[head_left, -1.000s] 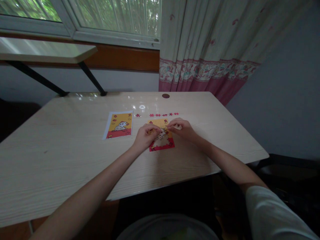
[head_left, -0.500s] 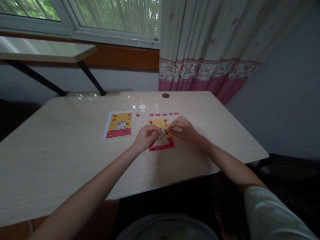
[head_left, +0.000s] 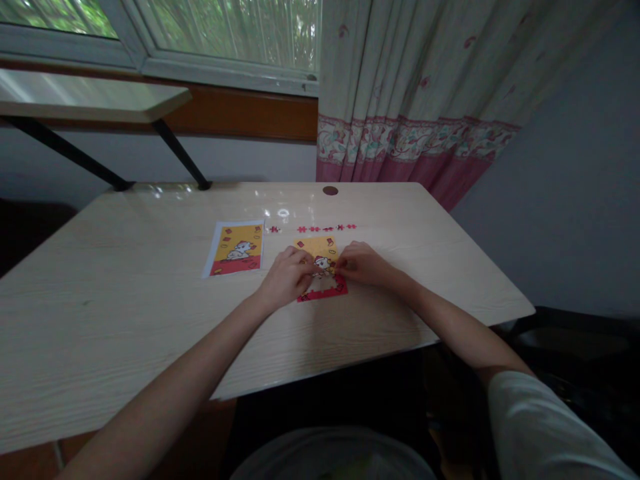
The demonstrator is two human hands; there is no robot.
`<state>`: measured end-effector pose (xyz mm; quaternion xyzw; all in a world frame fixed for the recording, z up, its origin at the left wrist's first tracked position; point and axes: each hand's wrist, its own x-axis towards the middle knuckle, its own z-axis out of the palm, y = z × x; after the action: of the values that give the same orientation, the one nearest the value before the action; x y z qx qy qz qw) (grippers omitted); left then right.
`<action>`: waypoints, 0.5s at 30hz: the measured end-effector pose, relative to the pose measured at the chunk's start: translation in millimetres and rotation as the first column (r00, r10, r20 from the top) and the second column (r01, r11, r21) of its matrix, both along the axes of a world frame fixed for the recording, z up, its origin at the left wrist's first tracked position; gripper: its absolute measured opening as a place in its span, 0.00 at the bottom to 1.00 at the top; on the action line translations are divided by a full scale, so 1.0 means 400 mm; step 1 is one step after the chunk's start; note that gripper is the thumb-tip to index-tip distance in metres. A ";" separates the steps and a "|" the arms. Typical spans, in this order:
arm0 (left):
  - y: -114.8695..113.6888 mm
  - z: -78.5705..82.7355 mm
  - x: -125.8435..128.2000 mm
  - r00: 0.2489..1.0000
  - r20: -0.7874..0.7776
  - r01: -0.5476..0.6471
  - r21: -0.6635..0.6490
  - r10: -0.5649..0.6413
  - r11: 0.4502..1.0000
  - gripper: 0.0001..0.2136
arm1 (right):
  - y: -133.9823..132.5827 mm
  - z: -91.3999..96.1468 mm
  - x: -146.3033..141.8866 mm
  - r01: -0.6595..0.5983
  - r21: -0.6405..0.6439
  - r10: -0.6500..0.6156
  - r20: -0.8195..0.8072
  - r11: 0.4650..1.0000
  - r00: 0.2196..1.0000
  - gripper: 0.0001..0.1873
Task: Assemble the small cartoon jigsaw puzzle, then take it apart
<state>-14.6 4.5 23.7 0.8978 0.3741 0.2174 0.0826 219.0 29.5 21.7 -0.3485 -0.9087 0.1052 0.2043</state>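
A yellow and red jigsaw puzzle (head_left: 313, 244) with a white cartoon animal lies flat on the table, with a pale gap in its lower middle. My left hand (head_left: 286, 279) rests over the puzzle's left side, its fingers curled and closed near the animal's body. At the right edge, my right hand (head_left: 364, 264) has thumb and fingertips pinched together, touching or just above the puzzle. Whatever lies between the fingertips of either hand is too small or hidden to make out.
Several loose red puzzle pieces (head_left: 315, 229) lie in a row behind the puzzle, with another loose piece (head_left: 275, 229) farther left. A printed reference picture (head_left: 237, 250) lies to the left. A raised shelf (head_left: 100, 97) stands at the back left of the table (head_left: 165, 320).
My fingertips have moved apart, the left hand shifting slightly left and the right hand lowering toward the puzzle. The animal's face now shows between them.
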 end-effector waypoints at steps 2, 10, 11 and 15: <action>-0.001 0.000 0.002 1.000 -0.020 0.015 0.008 -0.015 1.000 0.15 | 0.000 -0.003 -0.001 0.013 0.003 -0.013 0.012 1.000 1.000 0.07; -0.001 -0.006 0.001 0.998 -0.067 0.025 0.039 -0.022 0.999 0.14 | -0.003 0.015 0.005 -0.049 0.000 0.049 0.034 0.999 0.998 0.05; -0.001 -0.007 0.001 0.997 -0.069 0.024 0.045 -0.021 0.999 0.14 | -0.004 0.020 0.007 -0.073 -0.004 0.073 0.040 0.997 0.997 0.05; -0.004 -0.006 0.002 0.996 -0.081 0.032 0.066 -0.027 0.997 0.13 | -0.013 0.039 0.010 -0.169 -0.014 0.169 0.074 0.986 0.983 0.06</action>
<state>-13.6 2.9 21.3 0.9135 0.3562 0.1923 0.0403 223.2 24.4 37.3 -0.2746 -0.9416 0.1125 0.1592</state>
